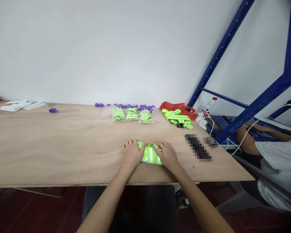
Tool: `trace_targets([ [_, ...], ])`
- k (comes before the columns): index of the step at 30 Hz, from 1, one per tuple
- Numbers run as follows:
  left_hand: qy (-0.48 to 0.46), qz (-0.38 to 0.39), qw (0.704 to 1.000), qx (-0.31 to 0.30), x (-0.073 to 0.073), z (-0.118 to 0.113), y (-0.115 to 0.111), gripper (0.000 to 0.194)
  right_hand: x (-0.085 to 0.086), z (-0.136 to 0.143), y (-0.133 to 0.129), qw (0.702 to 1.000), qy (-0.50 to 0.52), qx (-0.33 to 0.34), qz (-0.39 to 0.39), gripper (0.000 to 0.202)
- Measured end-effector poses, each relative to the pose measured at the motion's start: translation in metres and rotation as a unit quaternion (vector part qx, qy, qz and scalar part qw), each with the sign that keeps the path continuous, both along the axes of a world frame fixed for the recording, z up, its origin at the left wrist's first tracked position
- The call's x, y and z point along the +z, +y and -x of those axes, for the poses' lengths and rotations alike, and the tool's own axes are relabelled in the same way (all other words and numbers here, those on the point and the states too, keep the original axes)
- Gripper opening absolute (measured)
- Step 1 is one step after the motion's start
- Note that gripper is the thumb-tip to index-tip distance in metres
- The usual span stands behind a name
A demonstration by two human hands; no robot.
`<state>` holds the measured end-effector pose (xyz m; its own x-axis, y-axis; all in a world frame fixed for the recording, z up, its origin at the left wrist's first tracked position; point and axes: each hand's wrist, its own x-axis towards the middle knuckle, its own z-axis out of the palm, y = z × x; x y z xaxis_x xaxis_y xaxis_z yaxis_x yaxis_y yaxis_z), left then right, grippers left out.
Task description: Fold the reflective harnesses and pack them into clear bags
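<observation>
A folded neon-yellow reflective strap with silver-white stripes lies on the wooden table in front of me. My left hand grips its left end, thumb on top and fingers curled over the far side. On its right end, my right hand holds it the same way, with the thumb across the strap. Parts of both ends are hidden under my fingers. Farther back, clear plastic bags with folded straps of the same kind lie in a row.
Purple rings line the wall. Right of the bags, a loose strap lies by a red plastic bag. A bottle and blue rack stand at right, near another person's white sleeve. White sheets lie far left.
</observation>
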<state>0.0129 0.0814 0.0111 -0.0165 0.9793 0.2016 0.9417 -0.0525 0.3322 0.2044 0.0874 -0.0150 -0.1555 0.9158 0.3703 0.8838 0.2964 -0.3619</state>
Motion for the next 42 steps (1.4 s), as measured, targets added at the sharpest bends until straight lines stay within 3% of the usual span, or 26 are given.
trace_targets([
  [5, -0.112, -0.004, 0.99, -0.089, -0.003, -0.009, -0.006, 0.027, 0.002, 0.005, -0.002, 0.992, 0.118, 0.007, 0.042, 0.03],
  [10, -0.169, -0.038, 0.973, -0.151, -0.011, -0.014, -0.011, 0.011, 0.0, 0.012, -0.008, 0.96, 0.268, 0.025, 0.083, 0.032],
  [14, -0.162, -0.065, 0.972, -0.159, -0.012, -0.016, -0.015, 0.008, -0.004, 0.016, -0.011, 0.961, 0.274, 0.002, 0.029, 0.035],
  [17, -0.159, -0.074, 0.973, -0.148, -0.01, -0.02, -0.016, 0.012, -0.003, 0.019, -0.016, 0.958, 0.283, 0.008, 0.04, 0.029],
  [24, -0.227, -0.086, 0.961, -0.132, -0.009, -0.021, -0.014, 0.017, 0.003, 0.018, -0.033, 0.978, 0.136, 0.157, 0.009, 0.044],
  [30, -0.429, -0.067, 0.897, -0.085, -0.01, -0.018, -0.009, 0.012, -0.003, 0.014, -0.032, 0.975, 0.028, 0.219, -0.036, 0.087],
  [34, -0.497, -0.065, 0.864, -0.053, -0.011, -0.016, -0.007, 0.006, 0.001, 0.021, -0.025, 0.972, 0.007, 0.232, -0.041, 0.079],
  [38, -0.528, -0.083, 0.845, 0.009, -0.017, -0.011, 0.003, 0.015, 0.007, 0.026, -0.019, 0.97, -0.028, 0.239, -0.025, 0.068],
  [42, -0.552, -0.086, 0.83, 0.017, -0.023, -0.007, 0.021, 0.011, 0.008, 0.034, -0.014, 0.975, -0.032, 0.217, -0.039, 0.07],
])
